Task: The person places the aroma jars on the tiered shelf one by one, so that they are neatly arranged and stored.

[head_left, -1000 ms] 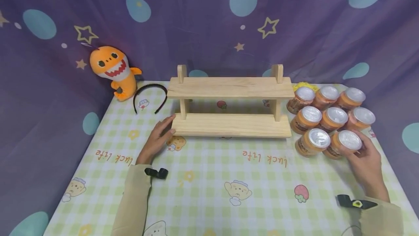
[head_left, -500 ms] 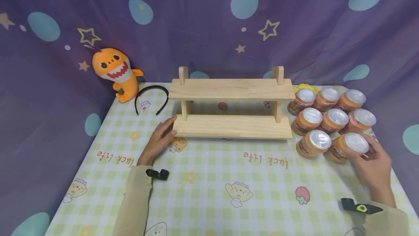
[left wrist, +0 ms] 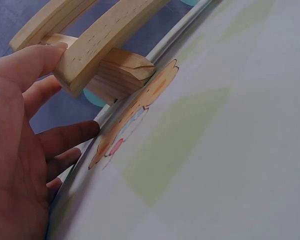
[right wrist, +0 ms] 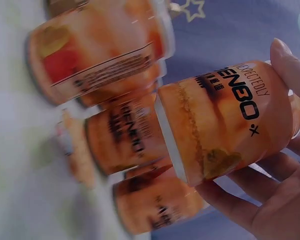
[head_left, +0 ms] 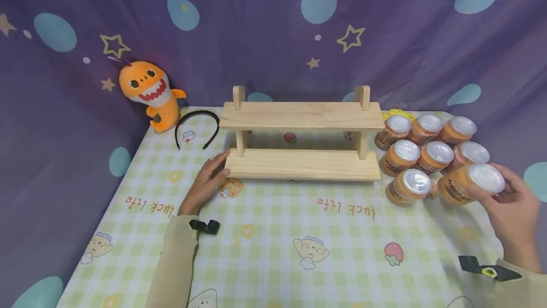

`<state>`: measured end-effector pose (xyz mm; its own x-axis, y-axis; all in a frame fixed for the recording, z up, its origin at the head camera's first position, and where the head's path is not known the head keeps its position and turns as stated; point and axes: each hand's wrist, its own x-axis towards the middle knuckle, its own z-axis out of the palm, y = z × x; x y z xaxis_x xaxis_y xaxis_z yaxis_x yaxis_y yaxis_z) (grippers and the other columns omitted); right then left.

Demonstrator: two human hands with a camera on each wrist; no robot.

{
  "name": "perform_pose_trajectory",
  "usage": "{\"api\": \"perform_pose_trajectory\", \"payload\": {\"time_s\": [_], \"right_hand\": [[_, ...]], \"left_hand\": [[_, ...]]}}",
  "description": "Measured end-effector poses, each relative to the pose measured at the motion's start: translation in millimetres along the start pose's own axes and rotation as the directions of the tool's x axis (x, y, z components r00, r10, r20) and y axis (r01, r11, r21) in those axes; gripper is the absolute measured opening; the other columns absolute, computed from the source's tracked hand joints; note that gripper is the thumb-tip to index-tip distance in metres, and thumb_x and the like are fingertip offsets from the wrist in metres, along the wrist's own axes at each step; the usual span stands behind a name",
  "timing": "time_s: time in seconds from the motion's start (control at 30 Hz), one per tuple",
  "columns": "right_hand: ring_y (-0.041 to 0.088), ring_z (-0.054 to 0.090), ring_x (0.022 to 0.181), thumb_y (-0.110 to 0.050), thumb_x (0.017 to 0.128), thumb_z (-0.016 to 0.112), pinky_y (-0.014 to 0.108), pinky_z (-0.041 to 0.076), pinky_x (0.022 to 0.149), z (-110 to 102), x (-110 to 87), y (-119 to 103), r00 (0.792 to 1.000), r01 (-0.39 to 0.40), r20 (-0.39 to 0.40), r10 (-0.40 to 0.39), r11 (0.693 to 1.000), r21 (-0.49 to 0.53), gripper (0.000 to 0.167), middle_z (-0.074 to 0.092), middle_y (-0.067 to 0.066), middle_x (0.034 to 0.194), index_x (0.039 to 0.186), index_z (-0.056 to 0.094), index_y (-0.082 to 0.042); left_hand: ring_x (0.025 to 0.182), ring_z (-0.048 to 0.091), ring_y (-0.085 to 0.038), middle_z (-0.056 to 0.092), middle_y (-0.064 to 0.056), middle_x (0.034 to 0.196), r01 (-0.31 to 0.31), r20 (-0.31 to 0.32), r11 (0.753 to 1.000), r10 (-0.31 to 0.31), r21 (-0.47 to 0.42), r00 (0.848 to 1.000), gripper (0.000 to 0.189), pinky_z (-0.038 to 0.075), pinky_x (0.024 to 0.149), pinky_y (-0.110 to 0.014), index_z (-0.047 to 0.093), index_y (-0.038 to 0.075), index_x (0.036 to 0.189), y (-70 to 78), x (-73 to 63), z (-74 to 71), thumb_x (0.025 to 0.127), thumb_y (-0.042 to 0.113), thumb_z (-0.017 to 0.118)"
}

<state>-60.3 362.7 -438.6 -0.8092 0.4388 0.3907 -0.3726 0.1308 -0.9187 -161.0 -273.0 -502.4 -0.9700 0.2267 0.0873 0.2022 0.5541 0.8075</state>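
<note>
My right hand (head_left: pixel 514 208) grips an orange-labelled jar (head_left: pixel 459 185) with a silvery lid, tilted and lifted off the tablecloth at the front right of a group of like jars. In the right wrist view thumb and fingers wrap around the jar (right wrist: pixel 225 122), its dark lettering showing. A two-tier wooden shelf rack (head_left: pixel 301 163) stands mid-table. At the left end of its lower board, my left hand (head_left: pixel 204 184) holds the board between thumb and index finger. In the left wrist view the thumb (left wrist: pixel 45 55) lies against the board end (left wrist: pixel 90 55), the other fingers spread below.
Several upright jars (head_left: pixel 408 187) stand close together right of the rack, something yellow (head_left: pixel 397 113) behind them. An orange plush shark (head_left: pixel 149 94) and a black headband (head_left: pixel 196 112) are at the back left. A purple curtain (head_left: pixel 265 37) borders the table.
My right hand has drawn one jar rightward and up, away from the front of the group, tilting it. The left hand stays at the rack's lower board.
</note>
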Motion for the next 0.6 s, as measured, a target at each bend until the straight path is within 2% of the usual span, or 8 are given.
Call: {"api": "perform_pose_trajectory", "payload": {"time_s": [0.23,0.43,0.6], "right_hand": [[0.005,0.073,0.090,0.030,0.073,0.068,0.008,0.056,0.075,10.3,14.9,-27.2,0.999,-0.034,0.008,0.034,0.990,0.139,0.058,0.076,0.001,0.105,0.127,0.063,0.008],[0.003,0.072,0.087,0.029,0.073,0.067,0.007,0.055,0.073,24.5,27.7,-45.5,0.999,-0.014,0.038,0.011,0.995,0.100,0.057,0.076,-0.002,0.103,0.126,0.064,0.007],[0.006,0.073,0.090,0.032,0.071,0.065,0.008,0.056,0.073,38.7,36.4,-55.4,0.998,-0.002,0.060,-0.005,0.992,0.125,0.058,0.076,0.002,0.104,0.125,0.064,0.010]], "left_hand": [[0.152,0.031,-0.036,0.038,-0.012,0.162,-0.008,-0.006,1.000,0.008,0.003,1.000,0.054,0.004,0.129,-0.056,0.041,0.018,0.154,-0.9,0.3,0.5,0.102,0.019,0.057],[0.152,0.031,-0.035,0.038,-0.010,0.162,0.006,0.005,1.000,-0.006,-0.001,1.000,0.056,0.004,0.129,-0.056,0.039,0.023,0.156,-0.6,0.1,-0.1,0.103,0.023,0.057],[0.153,0.030,-0.035,0.037,-0.010,0.163,0.005,0.008,1.000,-0.005,-0.004,1.000,0.056,0.004,0.129,-0.056,0.038,0.024,0.156,-1.3,-0.4,-0.4,0.103,0.025,0.056]]}}
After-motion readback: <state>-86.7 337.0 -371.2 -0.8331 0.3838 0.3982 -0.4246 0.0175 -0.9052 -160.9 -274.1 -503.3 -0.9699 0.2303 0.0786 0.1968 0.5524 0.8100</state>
